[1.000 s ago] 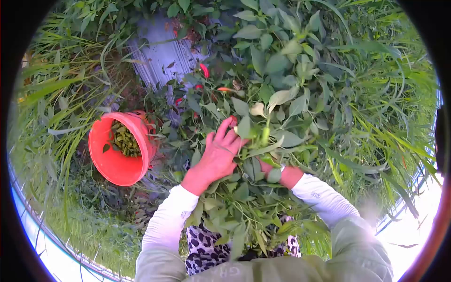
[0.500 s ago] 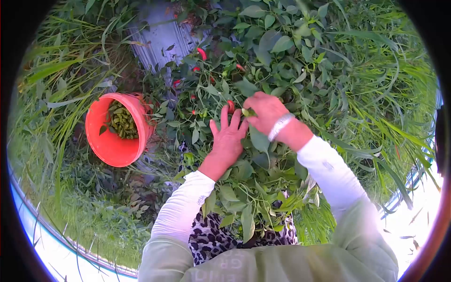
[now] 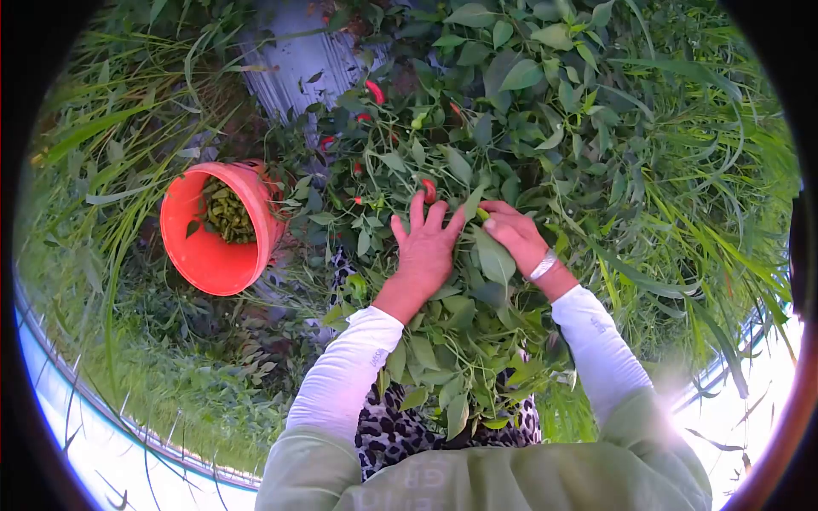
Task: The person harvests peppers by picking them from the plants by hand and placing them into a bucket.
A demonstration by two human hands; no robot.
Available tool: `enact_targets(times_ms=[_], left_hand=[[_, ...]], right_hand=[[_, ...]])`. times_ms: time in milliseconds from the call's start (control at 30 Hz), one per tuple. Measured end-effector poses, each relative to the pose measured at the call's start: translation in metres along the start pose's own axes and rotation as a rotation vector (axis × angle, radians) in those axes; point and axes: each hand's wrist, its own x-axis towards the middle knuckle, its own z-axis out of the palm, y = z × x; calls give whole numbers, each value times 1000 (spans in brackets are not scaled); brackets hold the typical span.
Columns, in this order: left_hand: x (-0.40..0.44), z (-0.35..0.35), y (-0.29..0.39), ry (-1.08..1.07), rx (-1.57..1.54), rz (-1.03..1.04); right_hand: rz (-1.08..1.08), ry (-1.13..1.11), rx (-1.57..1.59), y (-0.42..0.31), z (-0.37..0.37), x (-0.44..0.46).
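Observation:
My left hand (image 3: 424,257) lies over the pepper plant (image 3: 464,311) with its fingers spread among the leaves. Just past its fingertips hangs a red chili pepper (image 3: 429,191). To the right, my right hand (image 3: 518,243) is closed, thumb and fingers pinching a green chili pepper (image 3: 483,214) whose tip shows. A broad leaf (image 3: 494,257) hangs beside that hand and covers part of the space between both hands. More red peppers (image 3: 375,92) show in the foliage farther out.
A red-orange bucket (image 3: 181,234) stands tilted towards me on the left, with many green pepper pieces or pods (image 3: 228,215) in it. Silvery plastic sheeting (image 3: 307,64) covers ground at the top. Tall grass (image 3: 682,179) grows on the right, dense plants all round.
My right hand has drawn back towards me and slightly right, fingers around the green pepper. The left hand keeps its place on the plant, fingers still spread. The view has shifted slightly.

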Motion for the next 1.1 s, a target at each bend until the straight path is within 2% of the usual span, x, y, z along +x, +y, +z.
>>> enact_targets(times_ms=[33,100,167,233,267,300,367,433,500,533,600,633,700,767,833,867,900,967,1000,1100], left_hand=[[0,3,1,19,4,-22],[-2,9,0,87,21,-24],[-7,10,0,113,20,-45],[-10,10,-1,147,-36,-78],[-11,7,0,115,-57,-120],[-13,9,-3,111,-56,-120],[-15,14,-12,167,-208,-84],[-16,21,-18,176,-235,-84],[-16,31,-24,273,-381,-24],[-16,33,-25,284,-356,-6],[-16,34,-26,328,-396,16],[-16,35,-27,373,-434,39],[-19,40,-33,383,-406,44],[-19,47,-39,397,-381,52],[-22,54,-46,238,-856,-141],[-22,37,-38,136,-906,-281],[-22,35,-34,135,-895,-278],[-16,29,-24,255,-1114,-284],[-16,36,-31,188,-1083,-347],[-14,45,-30,235,-1071,-258]], right_hand=[[111,16,260,-3,-4,-8],[86,8,344,-17,-22,-22],[-63,118,406,-24,-47,-43],[24,101,761,-33,-69,-61],[-18,67,899,-33,-78,-65],[-15,69,902,-33,-82,-67],[11,-28,840,-38,-86,-65],[-33,45,769,-41,-72,-51],[-67,-152,751,-35,-70,-32],[-68,-150,753,-37,-62,-24],[280,-59,299,-48,-42,-7],[277,-60,301,-40,-32,-3],[-69,111,-250,-14,-10,-1],[-65,119,-293,-2,3,-12],[-67,104,-308,5,7,-21],[-67,99,-282,10,9,-26],[-65,97,-255,13,11,-32],[-71,94,-233,18,11,-45],[-70,113,-231,20,12,-51],[-87,173,-213,20,2,-59]])
